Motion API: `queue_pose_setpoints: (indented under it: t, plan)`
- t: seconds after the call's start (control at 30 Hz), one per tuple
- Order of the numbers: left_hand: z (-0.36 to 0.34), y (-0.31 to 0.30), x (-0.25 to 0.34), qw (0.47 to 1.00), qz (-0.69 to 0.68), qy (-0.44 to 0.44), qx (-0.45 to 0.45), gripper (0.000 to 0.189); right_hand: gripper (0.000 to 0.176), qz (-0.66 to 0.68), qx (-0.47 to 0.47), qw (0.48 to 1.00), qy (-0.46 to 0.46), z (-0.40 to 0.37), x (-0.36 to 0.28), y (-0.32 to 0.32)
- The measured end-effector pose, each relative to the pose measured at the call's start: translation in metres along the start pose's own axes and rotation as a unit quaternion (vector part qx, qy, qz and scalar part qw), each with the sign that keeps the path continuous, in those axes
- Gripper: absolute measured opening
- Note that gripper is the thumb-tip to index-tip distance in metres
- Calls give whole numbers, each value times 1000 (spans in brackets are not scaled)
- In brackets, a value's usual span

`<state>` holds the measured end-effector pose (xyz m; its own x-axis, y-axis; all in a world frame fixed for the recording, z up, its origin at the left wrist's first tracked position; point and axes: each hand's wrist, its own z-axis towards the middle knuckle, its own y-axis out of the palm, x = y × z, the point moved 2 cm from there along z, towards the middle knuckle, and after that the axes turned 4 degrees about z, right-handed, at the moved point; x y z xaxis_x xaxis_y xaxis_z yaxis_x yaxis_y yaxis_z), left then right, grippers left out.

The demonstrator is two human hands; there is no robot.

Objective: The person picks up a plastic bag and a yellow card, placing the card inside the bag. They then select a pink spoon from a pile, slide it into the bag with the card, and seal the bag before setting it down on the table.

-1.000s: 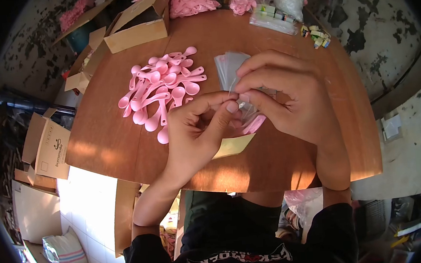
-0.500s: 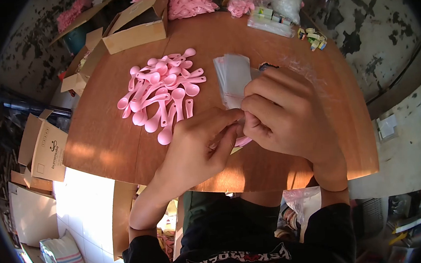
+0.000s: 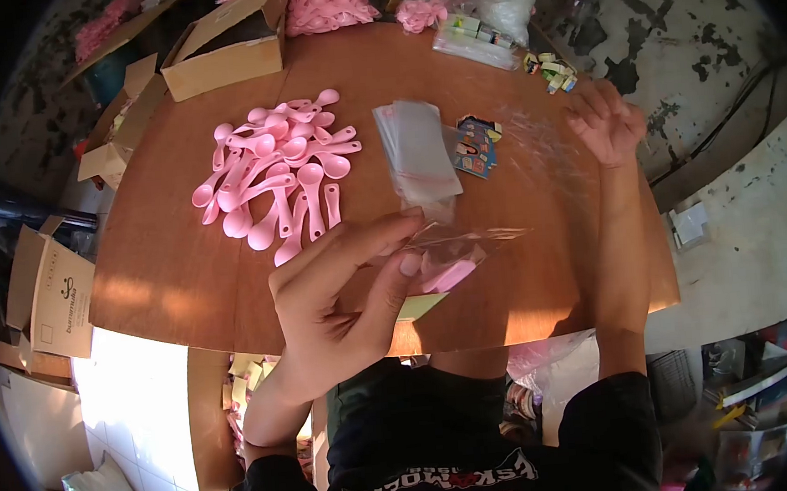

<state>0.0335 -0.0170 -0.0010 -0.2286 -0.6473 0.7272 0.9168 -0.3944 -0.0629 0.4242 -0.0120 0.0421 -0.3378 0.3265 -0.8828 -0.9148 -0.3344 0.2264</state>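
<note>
Between the thumb and fingers of my left hand (image 3: pixel 342 295) is a clear plastic bag (image 3: pixel 466 240) with a pink piece (image 3: pixel 450 276) and a yellow-green card (image 3: pixel 421 307) inside. My right hand (image 3: pixel 606 123) is raised over the table's right side, its fingers apart and slightly curled, holding nothing. Beyond my left hand lies a heap of pink spoons (image 3: pixel 270 177). A stack of flat clear bags (image 3: pixel 419 152) rests at the middle of the table, beside a small printed blue card (image 3: pixel 476 147).
An open cardboard box (image 3: pixel 226 70), a bag of pink spoons (image 3: pixel 331 3) and a plastic packet with small boxes (image 3: pixel 475 44) stand along the far edge of the wooden table (image 3: pixel 166 261). Small folded cards (image 3: pixel 550 72) lie at the far right.
My right hand has let go of the bag and moved away to the far right, opening its fingers. The blue card and the held bag's contents now show more. The view has shifted slightly.
</note>
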Motion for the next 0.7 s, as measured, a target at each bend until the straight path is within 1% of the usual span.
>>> queue_pose_setpoints:
  t: [0.03, 0.07, 0.1, 0.13, 0.17, 0.2, 0.27, 0.3, 0.33, 0.37, 0.43, 0.5, 0.57, 0.6, 0.63, 0.67, 0.7]
  plan:
    - [0, 1, -1, 1000, 18, 2, -5, 26, 14, -51, 165, 980, 100, -13, 22, -45]
    - [-1, 2, -3, 1000, 13, 6, -1, 26, 14, -59, 163, 980, 100, -29, 38, -60]
    - [0, 2, -6, 999, 23, 22, -7, 27, 15, -287, 250, 917, 121, -47, 52, -72]
    - [1, 1, -8, 999, 36, 36, -12, 27, 19, -496, 320, 796, 131, -64, 62, -79]
    - [0, -3, -10, 998, 47, 19, -23, 27, 25, -673, 370, 627, 129, -72, 63, -76]
    - [1, -3, -12, 999, 49, 20, -9, 27, 25, -678, 359, 629, 123, -69, 60, -64]
    - [3, -2, -17, 999, 25, -5, -26, 26, 30, -618, 434, 642, 131, -63, 52, -17]
    - [4, 1, -18, 997, -1, -57, -45, 20, 30, -614, 434, 645, 136, -61, 51, -2]
    - [4, 5, -19, 997, 2, -61, -50, 20, 29, -555, 375, 734, 110, -56, 53, 12]
    - [4, 9, -21, 998, 6, -49, -44, 23, 27, -487, 311, 812, 79, -49, 52, 29]
    - [3, 17, -27, 998, 9, -42, -47, 26, 29, -453, 149, 877, 49, -35, 46, 79]
    - [1, 25, -33, 996, -46, -69, -31, 25, 40, -399, -28, 914, 67, -28, 44, 115]
    - [-1, 29, -34, 995, -52, -78, -26, 24, 51, -420, -156, 889, 93, -22, 37, 145]
    - [-1, 28, -35, 995, -58, -84, -15, 23, 51, -420, -152, 890, 89, -22, 32, 142]
    - [-1, 26, -36, 997, -35, -60, -17, 22, 54, -336, -189, 918, 90, -21, 24, 136]
    - [-1, 25, -36, 997, -34, -59, -21, 22, 57, -248, -225, 938, 91, -21, 16, 127]
    - [-2, 24, -36, 997, -34, -69, -16, 23, 61, -106, -246, 962, 57, -21, 14, 103]
